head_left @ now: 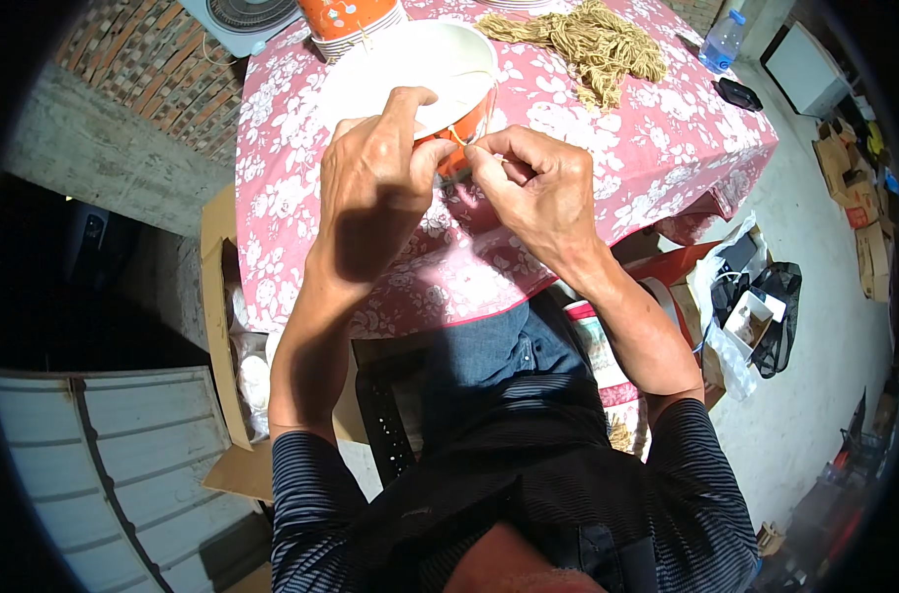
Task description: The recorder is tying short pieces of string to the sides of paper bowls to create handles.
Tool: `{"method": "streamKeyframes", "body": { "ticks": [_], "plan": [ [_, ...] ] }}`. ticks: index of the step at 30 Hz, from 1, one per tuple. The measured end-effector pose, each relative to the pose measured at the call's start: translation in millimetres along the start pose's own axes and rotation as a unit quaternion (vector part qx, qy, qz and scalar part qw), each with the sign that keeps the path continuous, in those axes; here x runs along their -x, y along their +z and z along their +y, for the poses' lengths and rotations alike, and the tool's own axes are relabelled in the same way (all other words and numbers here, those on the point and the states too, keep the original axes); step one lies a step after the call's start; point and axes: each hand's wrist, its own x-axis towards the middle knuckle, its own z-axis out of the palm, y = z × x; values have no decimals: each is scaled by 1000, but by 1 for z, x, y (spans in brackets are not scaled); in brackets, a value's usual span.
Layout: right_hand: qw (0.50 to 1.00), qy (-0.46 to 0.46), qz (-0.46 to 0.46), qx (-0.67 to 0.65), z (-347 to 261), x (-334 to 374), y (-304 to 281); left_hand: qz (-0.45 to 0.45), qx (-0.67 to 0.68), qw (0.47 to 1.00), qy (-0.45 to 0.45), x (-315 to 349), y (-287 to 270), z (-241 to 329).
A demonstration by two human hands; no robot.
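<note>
A paper bucket (410, 67), white inside and orange outside, lies tilted on the table with its open mouth turned up toward me. My left hand (375, 183) is at its near left rim, index finger bent over the edge and thumb by the orange side; its other fingers are partly hidden. At the near side of the bucket, a short yellowish cord (456, 136) shows between my two hands. Thumb and forefinger of my right hand (538, 188) pinch the cord's end, the remaining fingers curled in.
Stacked orange buckets (346, 18) stand at the far left of the pink flowered tablecloth (291, 198). A heap of tan cords (608, 49) lies at the far right, near a plastic bottle (722, 42) and a black object (738, 95). An open cardboard box (217, 316) stands left.
</note>
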Motion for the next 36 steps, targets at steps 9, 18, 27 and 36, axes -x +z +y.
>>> {"method": "streamKeyframes", "body": {
  "ticks": [9,18,27,36],
  "plan": [
    [1000,7,4,-3,-1,-3,1,13,-18,1000,19,-1,-1,3],
    [1000,12,3,-16,-4,-6,3,3,20,1000,3,-2,1,5],
    [1000,10,6,-13,-7,-11,4,-49,148,982,-105,-11,-15,21],
    [1000,-1,5,-2,-5,-10,4,-82,224,953,-186,-23,-11,11]
  ]
}}
